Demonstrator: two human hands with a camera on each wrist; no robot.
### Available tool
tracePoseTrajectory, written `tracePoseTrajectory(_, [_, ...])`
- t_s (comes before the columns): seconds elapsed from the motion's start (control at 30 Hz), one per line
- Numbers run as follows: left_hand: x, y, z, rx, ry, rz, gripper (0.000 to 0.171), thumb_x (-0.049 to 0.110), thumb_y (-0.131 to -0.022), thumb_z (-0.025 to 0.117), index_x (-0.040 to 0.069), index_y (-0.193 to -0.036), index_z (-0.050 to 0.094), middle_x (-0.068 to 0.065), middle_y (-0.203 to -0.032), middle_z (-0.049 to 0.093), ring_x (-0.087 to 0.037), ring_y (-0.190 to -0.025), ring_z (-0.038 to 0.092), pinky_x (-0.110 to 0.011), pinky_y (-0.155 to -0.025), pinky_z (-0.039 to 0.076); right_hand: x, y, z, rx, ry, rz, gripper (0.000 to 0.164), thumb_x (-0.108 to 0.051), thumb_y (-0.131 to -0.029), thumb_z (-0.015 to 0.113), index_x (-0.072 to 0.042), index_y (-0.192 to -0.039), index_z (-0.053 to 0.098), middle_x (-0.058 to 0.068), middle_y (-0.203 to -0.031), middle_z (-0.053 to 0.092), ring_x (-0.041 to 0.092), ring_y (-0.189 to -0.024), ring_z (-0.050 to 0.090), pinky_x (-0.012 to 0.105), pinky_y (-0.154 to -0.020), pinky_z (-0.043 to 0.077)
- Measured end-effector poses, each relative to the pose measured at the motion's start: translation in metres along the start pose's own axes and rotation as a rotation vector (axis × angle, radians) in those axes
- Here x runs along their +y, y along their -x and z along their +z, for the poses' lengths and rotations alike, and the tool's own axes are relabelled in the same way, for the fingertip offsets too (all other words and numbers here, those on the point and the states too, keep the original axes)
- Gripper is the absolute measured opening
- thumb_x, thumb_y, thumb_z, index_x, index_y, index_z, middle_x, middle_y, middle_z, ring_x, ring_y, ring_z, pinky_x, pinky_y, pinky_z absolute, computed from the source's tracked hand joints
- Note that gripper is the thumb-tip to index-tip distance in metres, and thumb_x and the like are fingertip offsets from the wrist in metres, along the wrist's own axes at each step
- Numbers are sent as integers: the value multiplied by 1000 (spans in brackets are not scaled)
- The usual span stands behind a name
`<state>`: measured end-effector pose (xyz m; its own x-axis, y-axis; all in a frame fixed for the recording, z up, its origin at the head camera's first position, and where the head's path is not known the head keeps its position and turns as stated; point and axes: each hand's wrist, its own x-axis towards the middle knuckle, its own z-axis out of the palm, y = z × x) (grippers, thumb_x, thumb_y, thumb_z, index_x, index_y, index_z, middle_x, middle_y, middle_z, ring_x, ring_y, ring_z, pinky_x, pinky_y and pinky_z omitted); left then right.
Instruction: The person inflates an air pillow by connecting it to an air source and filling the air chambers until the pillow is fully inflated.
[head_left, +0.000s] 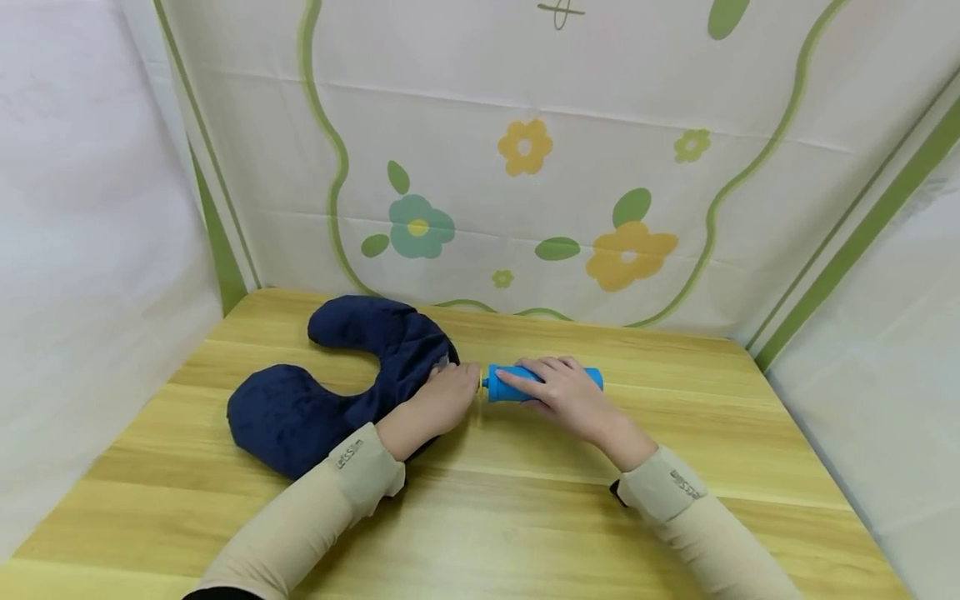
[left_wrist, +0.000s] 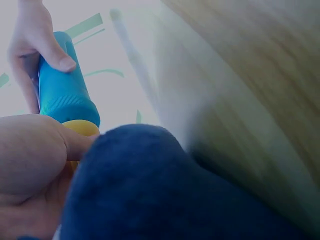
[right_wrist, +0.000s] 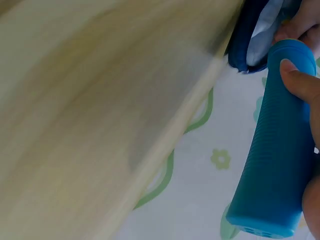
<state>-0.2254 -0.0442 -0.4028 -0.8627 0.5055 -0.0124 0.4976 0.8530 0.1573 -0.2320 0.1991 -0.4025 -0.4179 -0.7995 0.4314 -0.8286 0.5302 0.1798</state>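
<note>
A navy blue U-shaped neck pillow [head_left: 292, 421] lies on the table, its opening facing left. At its right edge, the left hand [head_left: 448, 396] has its fingers curled round the yellow end [left_wrist: 82, 127] of a blue hand pump [right_wrist: 280, 150]. The right hand [head_left: 566, 396] grips the pump's blue barrel from above, with the thumb along its side. Between the yellow end and the barrel a short dark piece shows. In the right wrist view, a pale lining [right_wrist: 265, 32] shows at the pillow's open edge. The left fingers hide where pump and pillow meet.
The wooden table [head_left: 525, 533] reaches to a white cloth backdrop [head_left: 465, 167] printed with flowers. White cloth walls stand at left and right. Both forearms have beige sleeves with cuffs at the wrists.
</note>
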Motion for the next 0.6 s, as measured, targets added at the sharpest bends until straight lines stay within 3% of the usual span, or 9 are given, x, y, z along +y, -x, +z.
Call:
tracePoseTrajectory(0.17, [-1,-1,0,25,25,22,12,5,-110,45,8,-100,52,-6,-92,56,-22,-74,45,-43,-81,46,13,21,-7,22,8,15,67,-20,-81,89,-19,-143,63,13,-129,67,34,-112,66,53,-89,51])
tracePoseTrajectory(0.4, [-2,1,-2,30,44,38,13,2,-110,43,7,-101,52,-7,-94,56,-23,-76,45,-45,-83,46,38,46,-22,47,25,-14,74,-21,-75,92,-19,-142,61,14,-126,68,34,-108,67,56,-86,52])
tracePoseTrajectory(0.5, [-3,1,-3,31,56,43,14,1,-109,43,7,-101,52,-8,-94,56,-23,-76,46,-46,-83,46,48,57,-28,62,-3,-18,55,-36,-91,77,-19,-141,62,15,-125,68,36,-107,67,57,-86,52])
tracePoseTrajectory(0.6, [-3,2,-3,21,73,36,14,1,-109,43,7,-100,52,-7,-95,56,-23,-77,45,-45,-83,45,57,68,-33,75,-27,-11,50,-50,-103,50,-20,-140,64,16,-124,68,38,-107,67,59,-85,52])
